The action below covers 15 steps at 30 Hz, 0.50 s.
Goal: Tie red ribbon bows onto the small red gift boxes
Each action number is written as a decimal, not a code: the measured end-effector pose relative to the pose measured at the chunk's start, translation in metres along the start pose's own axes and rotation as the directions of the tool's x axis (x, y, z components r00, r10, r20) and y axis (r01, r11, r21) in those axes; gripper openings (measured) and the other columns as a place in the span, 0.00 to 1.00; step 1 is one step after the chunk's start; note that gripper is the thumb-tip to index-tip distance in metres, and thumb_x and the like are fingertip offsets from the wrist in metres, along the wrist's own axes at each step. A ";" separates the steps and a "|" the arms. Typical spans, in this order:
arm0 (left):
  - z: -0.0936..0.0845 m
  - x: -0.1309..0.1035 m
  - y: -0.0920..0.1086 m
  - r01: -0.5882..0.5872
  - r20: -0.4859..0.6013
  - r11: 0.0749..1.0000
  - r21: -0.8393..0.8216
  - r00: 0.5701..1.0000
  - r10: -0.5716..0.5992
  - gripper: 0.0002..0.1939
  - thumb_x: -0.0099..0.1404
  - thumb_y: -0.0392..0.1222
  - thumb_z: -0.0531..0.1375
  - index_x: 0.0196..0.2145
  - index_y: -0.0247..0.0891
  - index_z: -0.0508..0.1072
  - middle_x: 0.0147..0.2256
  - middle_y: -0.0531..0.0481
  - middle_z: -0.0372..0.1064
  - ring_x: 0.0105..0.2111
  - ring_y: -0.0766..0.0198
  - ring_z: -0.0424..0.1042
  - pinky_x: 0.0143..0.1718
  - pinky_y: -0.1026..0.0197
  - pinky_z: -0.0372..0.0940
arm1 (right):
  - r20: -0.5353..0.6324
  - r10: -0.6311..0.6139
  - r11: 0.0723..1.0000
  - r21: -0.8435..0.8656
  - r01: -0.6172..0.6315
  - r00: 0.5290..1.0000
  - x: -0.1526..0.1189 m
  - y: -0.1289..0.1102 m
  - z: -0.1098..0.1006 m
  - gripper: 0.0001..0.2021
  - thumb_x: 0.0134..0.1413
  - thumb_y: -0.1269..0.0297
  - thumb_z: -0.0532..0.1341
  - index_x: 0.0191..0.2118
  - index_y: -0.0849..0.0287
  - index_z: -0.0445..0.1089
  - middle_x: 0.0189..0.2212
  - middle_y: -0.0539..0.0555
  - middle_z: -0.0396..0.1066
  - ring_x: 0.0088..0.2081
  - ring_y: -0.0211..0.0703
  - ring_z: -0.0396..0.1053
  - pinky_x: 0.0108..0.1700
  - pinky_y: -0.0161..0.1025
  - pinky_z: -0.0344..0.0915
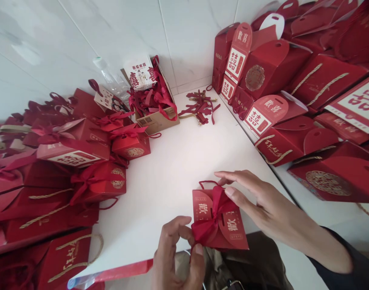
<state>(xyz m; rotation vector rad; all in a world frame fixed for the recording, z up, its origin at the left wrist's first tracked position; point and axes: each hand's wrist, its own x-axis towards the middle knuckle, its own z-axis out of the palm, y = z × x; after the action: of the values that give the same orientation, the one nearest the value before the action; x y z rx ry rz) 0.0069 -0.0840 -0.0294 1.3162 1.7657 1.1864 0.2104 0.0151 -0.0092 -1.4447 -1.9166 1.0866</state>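
A small red gift box [235,233] with gold Chinese lettering stands at the white table's near edge, a dark red ribbon [215,217] tied in a bow across its top. My left hand [180,253] is at the box's left, thumb and fingers pinched on the ribbon's lower left end. On the upper right, my right hand [257,199] has its fingers stretched out and thumb apart from them. Its thumb tip touches or nearly touches the bow's upper loop. A red cord handle [207,183] sticks up behind the box.
Several red gift boxes with bows [96,181] are piled at the left. More red boxes [281,117] are stacked on the right. At the back, a cardboard box [160,123] holds red ribbons, with loose ribbon pieces [200,105] beside it and a clear plastic bottle [110,78] behind.
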 end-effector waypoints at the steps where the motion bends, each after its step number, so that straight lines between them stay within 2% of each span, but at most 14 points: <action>1: 0.000 0.000 0.000 0.032 0.016 0.999 -0.044 0.999 -0.031 0.12 0.72 0.39 0.55 0.52 0.48 0.69 0.32 0.54 0.66 0.29 0.65 0.68 0.30 0.65 0.66 | 0.001 0.027 0.999 0.032 -0.027 1.000 0.001 0.000 0.000 0.15 0.73 0.50 0.56 0.59 0.43 0.71 0.55 0.52 0.76 0.56 0.47 0.74 0.46 0.41 0.76; 3: 0.001 0.000 0.002 0.089 0.033 0.987 -0.135 0.996 -0.085 0.12 0.73 0.39 0.56 0.52 0.49 0.69 0.32 0.55 0.66 0.26 0.67 0.66 0.27 0.67 0.64 | -0.011 0.055 0.994 0.091 -0.054 0.998 0.002 -0.002 -0.001 0.11 0.72 0.51 0.58 0.52 0.44 0.74 0.50 0.50 0.77 0.52 0.45 0.76 0.41 0.37 0.75; 6: 0.002 0.001 0.007 0.112 0.005 0.967 -0.227 0.994 -0.114 0.10 0.73 0.40 0.57 0.50 0.48 0.70 0.30 0.55 0.65 0.27 0.68 0.66 0.30 0.68 0.65 | -0.019 0.091 0.982 0.168 -0.087 0.996 0.004 -0.003 -0.003 0.08 0.71 0.54 0.59 0.45 0.46 0.76 0.44 0.49 0.77 0.47 0.44 0.75 0.36 0.34 0.72; 11: 0.001 0.002 0.011 0.125 -0.040 0.948 -0.292 0.989 -0.143 0.09 0.69 0.43 0.62 0.47 0.46 0.73 0.28 0.55 0.65 0.29 0.64 0.70 0.34 0.64 0.69 | -0.020 0.181 0.961 0.217 -0.172 0.983 0.006 0.000 -0.003 0.08 0.69 0.53 0.60 0.42 0.47 0.75 0.41 0.49 0.77 0.44 0.46 0.74 0.28 0.35 0.67; 15: 0.000 0.001 0.010 0.145 -0.056 0.954 -0.263 0.985 -0.165 0.09 0.68 0.43 0.62 0.46 0.46 0.73 0.27 0.55 0.63 0.34 0.60 0.73 0.39 0.61 0.71 | -0.035 0.184 0.962 0.213 -0.172 0.982 0.007 0.002 -0.002 0.10 0.68 0.51 0.61 0.41 0.48 0.76 0.41 0.50 0.78 0.47 0.50 0.75 0.29 0.37 0.67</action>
<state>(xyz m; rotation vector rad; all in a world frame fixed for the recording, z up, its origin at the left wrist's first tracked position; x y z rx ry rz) 0.0100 -0.0820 -0.0202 0.9735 1.6669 1.3409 0.2109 0.0228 -0.0106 -1.5316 -1.6044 1.2756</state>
